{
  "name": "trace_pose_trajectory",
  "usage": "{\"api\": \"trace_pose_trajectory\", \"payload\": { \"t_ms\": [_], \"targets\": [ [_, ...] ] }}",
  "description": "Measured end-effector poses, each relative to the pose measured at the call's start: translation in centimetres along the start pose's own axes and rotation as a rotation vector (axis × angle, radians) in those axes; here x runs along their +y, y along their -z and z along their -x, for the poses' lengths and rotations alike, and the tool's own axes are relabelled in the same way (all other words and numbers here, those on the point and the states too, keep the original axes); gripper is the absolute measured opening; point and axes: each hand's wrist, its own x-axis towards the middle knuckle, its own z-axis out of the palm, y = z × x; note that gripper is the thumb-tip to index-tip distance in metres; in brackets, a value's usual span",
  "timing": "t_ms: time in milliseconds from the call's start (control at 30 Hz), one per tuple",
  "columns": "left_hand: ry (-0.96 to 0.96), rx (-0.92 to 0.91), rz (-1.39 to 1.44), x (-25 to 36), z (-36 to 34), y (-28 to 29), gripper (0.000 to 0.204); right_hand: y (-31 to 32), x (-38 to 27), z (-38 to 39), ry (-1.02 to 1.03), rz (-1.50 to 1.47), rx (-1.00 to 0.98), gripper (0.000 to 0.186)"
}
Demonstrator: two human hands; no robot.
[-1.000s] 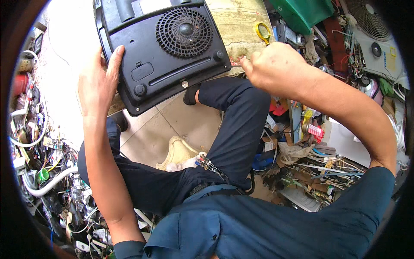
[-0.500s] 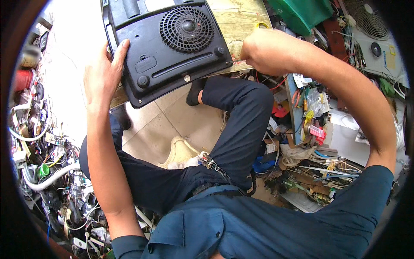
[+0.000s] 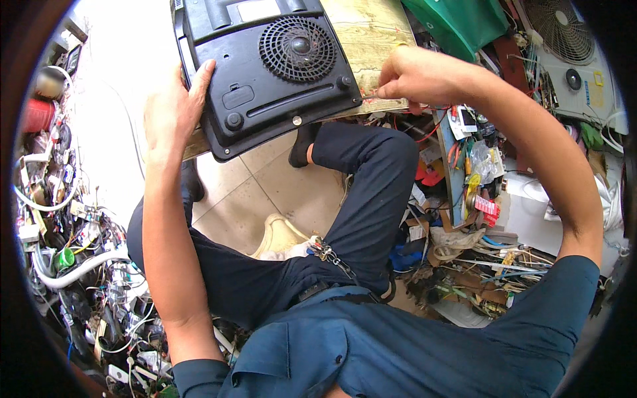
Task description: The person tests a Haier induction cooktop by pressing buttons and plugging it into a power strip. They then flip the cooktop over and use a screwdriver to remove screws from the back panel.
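Observation:
A black appliance point(image 3: 272, 104) lies bottom-up on a worn wooden board point(image 3: 363, 30), showing a round fan grille point(image 3: 297, 49), round feet and screws near its edge. My left hand point(image 3: 175, 111) grips its left side, thumb on top. My right hand point(image 3: 415, 81) is closed on a thin screwdriver point(image 3: 370, 97), held sideways at the appliance's lower right corner screw. A small yellow object on the board is mostly hidden behind my right hand.
A green bin point(image 3: 454, 23) and a white fan unit point(image 3: 574, 89) sit at upper right. Tangled cables and parts point(image 3: 79, 285) are heaped left. Tools, cardboard and cables crowd the right. My legs are below the board, over floor tiles point(image 3: 259, 186).
The appliance and my left hand appear further right in the picture. My right hand has turned around the screwdriver, its fingers shifting, and now hides more of the yellow object.

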Motion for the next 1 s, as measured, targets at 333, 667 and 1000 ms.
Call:
{"api": "trace_pose_trajectory", "payload": {
  "t_ms": [333, 667, 1000],
  "targets": [
    [-0.011, 0.046, -0.025, -0.9, -0.2, -0.3, 0.062, -2.7, 0.9, 0.0, 0.580, 1.016, 0.350, 0.016],
    [0.017, -0.001, -0.014, 0.7, 0.1, 0.8, 0.059, -1.6, 0.8, -0.4, 0.186, 0.207, 0.107, 0.022],
    [-0.002, 0.022, 0.032, 0.4, 0.4, 1.0, 0.057, -1.0, 1.7, 1.2, 0.240, 0.153, 0.272, 0.021]
  ]
}}
